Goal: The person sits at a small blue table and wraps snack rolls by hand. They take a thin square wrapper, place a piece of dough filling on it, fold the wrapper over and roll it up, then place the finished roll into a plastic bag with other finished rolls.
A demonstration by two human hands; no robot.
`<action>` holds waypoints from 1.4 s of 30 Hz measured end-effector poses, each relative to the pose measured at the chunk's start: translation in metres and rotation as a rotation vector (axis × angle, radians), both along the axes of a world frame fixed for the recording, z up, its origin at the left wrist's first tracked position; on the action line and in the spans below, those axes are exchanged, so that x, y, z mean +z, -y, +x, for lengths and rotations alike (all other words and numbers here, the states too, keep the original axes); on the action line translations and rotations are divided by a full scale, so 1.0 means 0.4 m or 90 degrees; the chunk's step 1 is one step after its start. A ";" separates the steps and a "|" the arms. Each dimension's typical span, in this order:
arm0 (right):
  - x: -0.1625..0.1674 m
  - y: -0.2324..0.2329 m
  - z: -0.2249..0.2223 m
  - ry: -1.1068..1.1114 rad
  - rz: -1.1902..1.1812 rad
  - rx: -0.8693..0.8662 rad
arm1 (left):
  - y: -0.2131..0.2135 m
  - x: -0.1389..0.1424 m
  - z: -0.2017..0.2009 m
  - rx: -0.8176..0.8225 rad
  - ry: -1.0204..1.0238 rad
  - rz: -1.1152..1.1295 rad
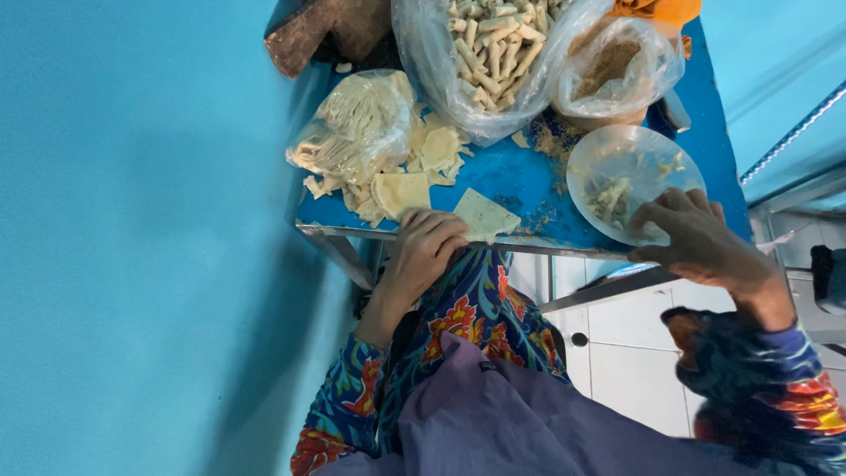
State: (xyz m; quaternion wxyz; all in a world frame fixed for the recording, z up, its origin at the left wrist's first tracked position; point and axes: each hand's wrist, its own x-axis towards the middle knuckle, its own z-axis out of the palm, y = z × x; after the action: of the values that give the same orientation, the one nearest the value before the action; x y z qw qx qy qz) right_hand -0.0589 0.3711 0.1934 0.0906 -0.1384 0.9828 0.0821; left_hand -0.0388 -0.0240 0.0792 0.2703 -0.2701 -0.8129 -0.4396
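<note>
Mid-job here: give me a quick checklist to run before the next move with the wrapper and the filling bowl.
1. Wrapper sheet flat near the blue table's front edge: ok.
2. Left hand steadying the wrapper: ok, fingers touch its corner.
3. Right hand at the clear bowl: ok, fingers on the rim.
4. Filling left in bowl: ok, a small heap.
5. Spare wrappers beside the left hand: ok.
6. Table surface clean: not ok, crumbs scattered.
</note>
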 end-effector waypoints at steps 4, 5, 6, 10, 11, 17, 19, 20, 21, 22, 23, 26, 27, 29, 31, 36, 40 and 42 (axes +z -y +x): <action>0.049 0.074 0.018 -0.025 -0.282 0.139 | 0.001 -0.001 0.002 0.009 -0.019 0.002; 0.041 0.116 0.011 -0.015 -0.352 0.186 | 0.003 0.000 0.004 0.008 -0.018 0.001; 0.026 0.164 -0.001 -0.010 -0.425 0.232 | 0.005 0.001 0.005 0.006 -0.019 -0.003; -0.056 0.365 -0.077 -0.030 -0.432 0.316 | 0.014 0.010 0.006 -0.002 -0.034 0.003; -0.070 0.395 -0.092 -0.053 -0.418 0.337 | 0.017 0.012 0.006 -0.003 -0.033 0.008; -0.117 0.471 -0.113 -0.324 -0.137 0.396 | 0.032 0.001 -0.004 0.001 -0.031 0.017; -0.110 0.476 -0.115 -0.420 0.008 0.429 | 0.036 -0.007 -0.005 0.006 -0.032 0.018; -0.105 0.481 -0.116 -0.396 -0.010 0.411 | 0.036 -0.009 -0.007 0.007 -0.033 0.016; -0.098 0.484 -0.117 -0.375 -0.027 0.393 | 0.037 -0.011 -0.012 0.009 -0.037 0.014; -0.094 0.489 -0.117 -0.354 -0.043 0.377 | 0.038 -0.013 -0.014 0.008 -0.036 0.013; -0.091 0.494 -0.114 -0.365 -0.070 0.410 | 0.039 -0.015 -0.016 0.008 -0.034 0.013; -0.098 0.508 -0.095 -0.371 -0.133 0.472 | 0.041 -0.021 -0.019 0.014 -0.029 0.008; -0.101 0.508 -0.091 -0.360 -0.136 0.466 | 0.040 -0.021 -0.020 0.014 -0.031 0.006; -0.110 0.501 -0.092 -0.349 -0.121 0.458 | 0.039 -0.022 -0.020 0.013 -0.036 0.010; -0.120 0.487 -0.106 -0.360 -0.091 0.441 | 0.038 -0.023 -0.014 0.009 -0.035 0.006; -0.140 0.470 -0.160 -0.286 -0.162 0.300 | 0.033 -0.012 0.003 0.008 -0.035 0.022; -0.154 0.471 -0.138 -0.031 -0.404 0.319 | 0.030 -0.005 0.001 0.012 -0.028 0.019; -0.151 0.472 -0.118 -0.155 -0.299 0.314 | 0.030 -0.005 -0.002 0.007 -0.022 0.022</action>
State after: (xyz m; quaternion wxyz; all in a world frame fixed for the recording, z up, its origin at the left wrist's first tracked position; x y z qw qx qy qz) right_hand -0.1059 0.1825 0.1328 -0.0840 -0.3774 0.9156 -0.1103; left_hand -0.0396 -0.0361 0.0774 0.2913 -0.2683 -0.8018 -0.4475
